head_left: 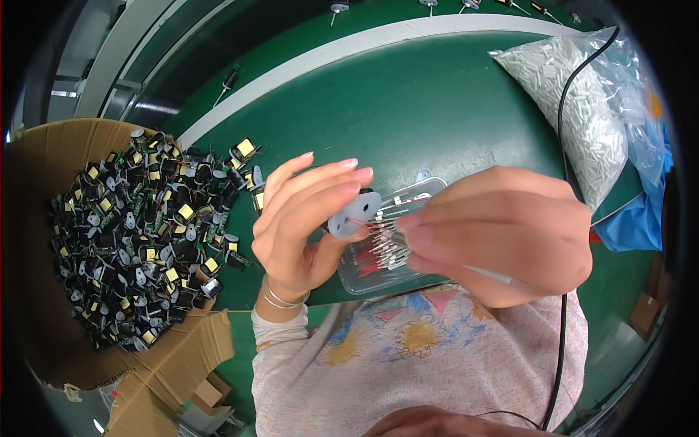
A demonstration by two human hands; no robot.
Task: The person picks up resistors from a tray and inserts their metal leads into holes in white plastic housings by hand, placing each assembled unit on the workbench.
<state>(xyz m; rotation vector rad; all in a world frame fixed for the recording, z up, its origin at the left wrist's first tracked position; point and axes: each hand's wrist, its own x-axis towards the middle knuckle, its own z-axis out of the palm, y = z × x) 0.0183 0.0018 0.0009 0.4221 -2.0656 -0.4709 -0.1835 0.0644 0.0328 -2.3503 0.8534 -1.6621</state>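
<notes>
My left hand (302,226) is closed, thumb and fingers around a small electronic assembly with a grey oval end plate (354,213). Its plate has round holes and faces right. Thin red wires (360,222) stick out of the plate. My right hand (502,237), slightly blurred, pinches metal tweezers (486,274); their tips point at the red wires, and I cannot tell whether they touch. Below both hands lies a clear plastic tray (354,287) with several white-tipped pieces with red leads, partly hidden by my right hand.
At the left, a cardboard box (211,339) is heaped with similar assemblies (138,247), some spilling onto the green table (364,95). A clear bag of white tubes (575,109) lies at the right, crossed by a black cable (562,146). A white strip (291,73) edges the table's far side.
</notes>
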